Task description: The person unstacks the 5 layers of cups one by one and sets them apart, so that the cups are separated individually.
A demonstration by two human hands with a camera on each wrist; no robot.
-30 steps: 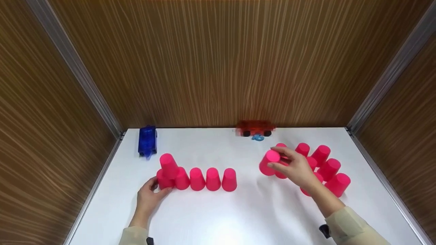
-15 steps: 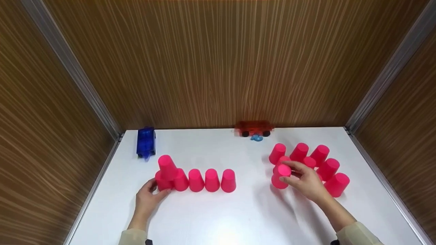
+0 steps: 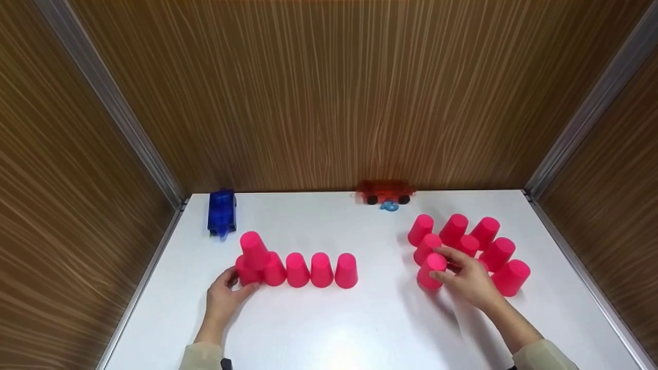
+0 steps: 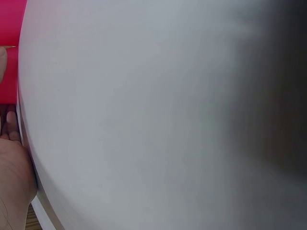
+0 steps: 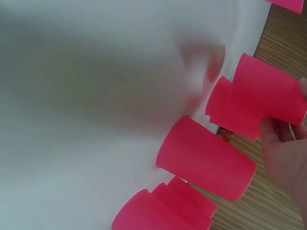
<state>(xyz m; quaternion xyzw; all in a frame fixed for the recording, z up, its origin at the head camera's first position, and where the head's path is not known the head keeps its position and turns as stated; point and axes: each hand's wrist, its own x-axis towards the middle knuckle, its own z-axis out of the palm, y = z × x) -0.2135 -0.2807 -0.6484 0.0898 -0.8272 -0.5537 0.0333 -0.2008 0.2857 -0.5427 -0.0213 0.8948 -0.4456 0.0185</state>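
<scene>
On the left of the table, my left hand grips the leftmost pink cup of a row, thumb on its near side. One upside-down cup sits on top, across the first two cups of the row. At the right, my right hand holds another upside-down pink cup between thumb and fingers, at the front left of a cluster of cups. The right wrist view shows this held cup too; whether its rim touches the table I cannot tell. In the left wrist view only part of the left hand shows.
Several upside-down pink cups stand grouped beyond and right of my right hand. A blue toy vehicle is at the back left. By the back wall are a red toy vehicle and a small light-blue piece. Wood-patterned walls enclose the white table.
My right hand has carried its cup rightward and toward me, from beside the cluster's left edge to its front left corner. The left hand keeps its hold on the row's end cup.
</scene>
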